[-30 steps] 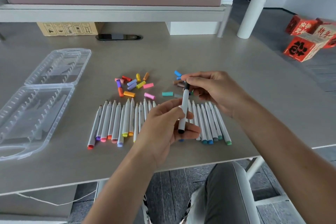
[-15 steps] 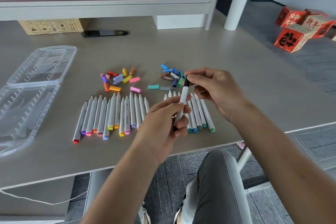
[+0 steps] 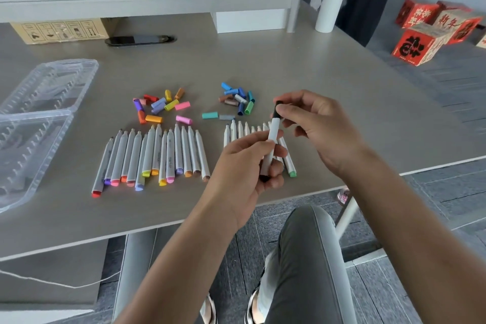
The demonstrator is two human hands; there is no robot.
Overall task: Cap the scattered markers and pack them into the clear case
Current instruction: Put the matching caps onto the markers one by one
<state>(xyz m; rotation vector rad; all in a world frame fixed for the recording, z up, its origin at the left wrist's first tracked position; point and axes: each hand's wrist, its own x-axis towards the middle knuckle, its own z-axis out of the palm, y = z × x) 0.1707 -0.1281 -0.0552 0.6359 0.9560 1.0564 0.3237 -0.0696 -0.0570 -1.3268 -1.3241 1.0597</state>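
Note:
My left hand [image 3: 247, 166] grips the lower part of a white-barrelled black marker [image 3: 271, 137], held upright over the table. My right hand [image 3: 313, 123] pinches the black cap [image 3: 277, 110] at the marker's top end. Two rows of uncapped white markers lie on the table: a left row [image 3: 155, 155] with warm-coloured ends, and a right row [image 3: 247, 130] partly hidden behind my hands. Loose caps lie in two heaps beyond them, warm colours [image 3: 163, 108] and blues and greens [image 3: 236, 100]. The clear case [image 3: 39, 113] lies open at the left.
A cardboard box [image 3: 60, 30] and a dark cable slot [image 3: 140, 39] sit at the back of the grey table [image 3: 315, 66]. Red printed boxes [image 3: 431, 31] stand on the floor to the right. My knee shows below the table's front edge.
The view has shifted, so everything sits further left. My right hand stays on the black cap at the marker's tip; my left hand keeps its grip on the barrel.

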